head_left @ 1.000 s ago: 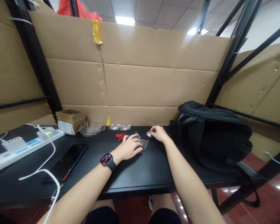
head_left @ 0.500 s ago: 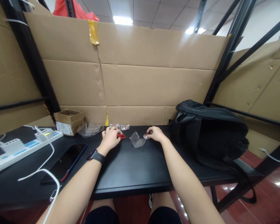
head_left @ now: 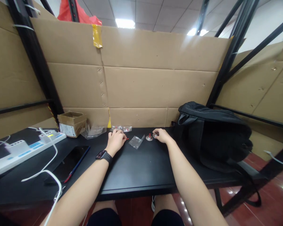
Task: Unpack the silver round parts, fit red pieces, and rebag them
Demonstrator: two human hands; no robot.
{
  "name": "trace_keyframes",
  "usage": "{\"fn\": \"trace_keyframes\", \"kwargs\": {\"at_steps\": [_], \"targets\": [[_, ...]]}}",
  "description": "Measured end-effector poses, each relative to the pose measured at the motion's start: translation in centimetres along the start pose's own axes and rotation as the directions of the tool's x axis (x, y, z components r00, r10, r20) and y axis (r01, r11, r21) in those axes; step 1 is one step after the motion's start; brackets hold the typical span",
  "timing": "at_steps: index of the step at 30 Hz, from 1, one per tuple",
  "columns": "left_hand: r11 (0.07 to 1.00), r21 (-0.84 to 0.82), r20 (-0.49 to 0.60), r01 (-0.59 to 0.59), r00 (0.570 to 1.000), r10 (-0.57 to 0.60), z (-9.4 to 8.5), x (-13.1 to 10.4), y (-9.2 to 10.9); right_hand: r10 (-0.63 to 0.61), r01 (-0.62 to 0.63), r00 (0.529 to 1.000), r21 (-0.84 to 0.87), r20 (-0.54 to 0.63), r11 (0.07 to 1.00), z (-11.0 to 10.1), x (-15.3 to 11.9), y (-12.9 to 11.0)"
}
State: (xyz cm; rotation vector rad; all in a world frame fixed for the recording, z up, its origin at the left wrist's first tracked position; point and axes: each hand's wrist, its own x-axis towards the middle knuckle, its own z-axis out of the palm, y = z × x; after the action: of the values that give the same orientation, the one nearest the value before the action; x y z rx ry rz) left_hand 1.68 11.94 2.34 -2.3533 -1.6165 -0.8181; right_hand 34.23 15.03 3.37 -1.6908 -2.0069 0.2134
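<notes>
My left hand, with a dark watch on its wrist, is bent low over small red pieces on the black table, mostly covered by the fingers. My right hand pinches a small clear disc at its fingertips. Just left of it, a clear suction cup with a red hook rests on the table. Between the hands lies an opened clear plastic bag. Behind my left hand, small packaged clear pieces lie near the cardboard wall.
A small cardboard box and crumpled plastic stand at the back left. A white power strip with cables and a dark phone are on the left. A black backpack fills the right side.
The suction cup with the red hook now stands free on the table, and my right hand has shifted right to a clear disc. The plastic bag lies flatter. The left hand's fingers cover more red pieces.
</notes>
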Motion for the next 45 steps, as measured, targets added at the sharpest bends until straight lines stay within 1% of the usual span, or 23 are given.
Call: {"fn": "trace_keyframes", "kwargs": {"at_steps": [3,5,8,10,12,14,17,20,23,26,29,32,33,35,37,39,45], "targets": [[0.999,-0.018,-0.023,0.026,0.999,-0.027,-0.4,0.0,0.0,0.008,-0.007,1.000,0.029,-0.019,1.000,-0.2,0.0,0.0],[0.997,-0.047,-0.059,0.055,0.997,-0.058,-0.9,0.1,-0.1,-0.004,0.007,0.999,0.063,-0.049,0.998,-0.3,0.0,-0.1],[0.985,-0.142,-0.118,0.101,0.986,-0.118,-1.9,0.4,-0.4,-0.095,0.112,0.988,0.149,-0.119,0.982,-0.3,0.1,-0.7],[0.957,-0.263,-0.129,0.122,0.979,-0.160,-2.5,0.6,-0.6,-0.170,0.204,0.973,0.239,-0.157,0.949,-0.2,0.2,-1.4],[0.902,-0.417,-0.111,0.114,0.978,-0.175,-2.6,0.9,-0.8,-0.223,0.274,0.957,0.329,-0.186,0.903,-0.1,0.1,-2.4],[0.828,-0.553,-0.092,0.086,0.982,-0.164,-2.4,1.0,-0.7,-0.281,0.344,0.936,0.391,-0.211,0.854,0.2,0.0,-3.7],[0.732,-0.680,-0.082,0.049,0.987,-0.142,-1.8,1.2,-0.2,-0.374,0.441,0.897,0.443,-0.236,0.780,0.7,-0.4,-6.0],[0.645,-0.762,-0.035,0.058,0.991,-0.130,-1.6,1.2,0.7,-0.374,0.435,0.900,0.520,-0.224,0.735,1.3,-1.1,-8.5],[0.561,-0.823,0.015,0.085,0.992,-0.128,-1.8,1.1,1.6,-0.372,0.436,0.897,0.610,-0.237,0.662,1.7,-1.9,-10.4],[0.468,-0.875,0.055,0.122,0.986,-0.154,-1.6,1.0,2.2,-0.366,0.438,0.894,0.672,-0.258,0.597,2.0,-2.4,-11.6],[0.420,-0.894,0.088,0.156,0.981,-0.175,-1.2,1.0,2.5,-0.343,0.427,0.899,0.713,-0.272,0.555,2.4,-2.7,-12.2],[0.414,-0.902,0.079,0.127,0.988,-0.130,-0.7,1.0,2.7,-0.349,0.423,0.899,0.735,-0.266,0.529,2.6,-2.8,-12.6],[0.426,-0.898,0.066,0.107,0.992,-0.110,-0.6,1.0,2.7,-0.354,0.423,0.898,0.739,-0.263,0.524,2.7,-2.9,-12.7],[0.480,-0.875,0.024,0.061,0.996,-0.083,-0.4,1.1,2.7,-0.356,0.420,0.898,0.747,-0.260,0.515,2.7,-2.9,-12.8],[0.542,-0.840,-0.023,0.024,0.997,-0.080,-0.2,1.1,2.6,-0.354,0.413,0.900,0.757,-0.255,0.506,2.8,-3.0,-12.9],[0.579,-0.816,-0.054,0.006,0.995,-0.087,-0.1,1.1,2.5,-0.356,0.407,0.901,0.768,-0.248,0.494,2.9,-3.0,-12.9],[0.604,-0.797,-0.082,0.009,0.989,-0.122,-0.4,1.0,2.5,-0.363,0.393,0.902,0.789,-0.232,0.472,3.1,-3.0,-13.0]]}}
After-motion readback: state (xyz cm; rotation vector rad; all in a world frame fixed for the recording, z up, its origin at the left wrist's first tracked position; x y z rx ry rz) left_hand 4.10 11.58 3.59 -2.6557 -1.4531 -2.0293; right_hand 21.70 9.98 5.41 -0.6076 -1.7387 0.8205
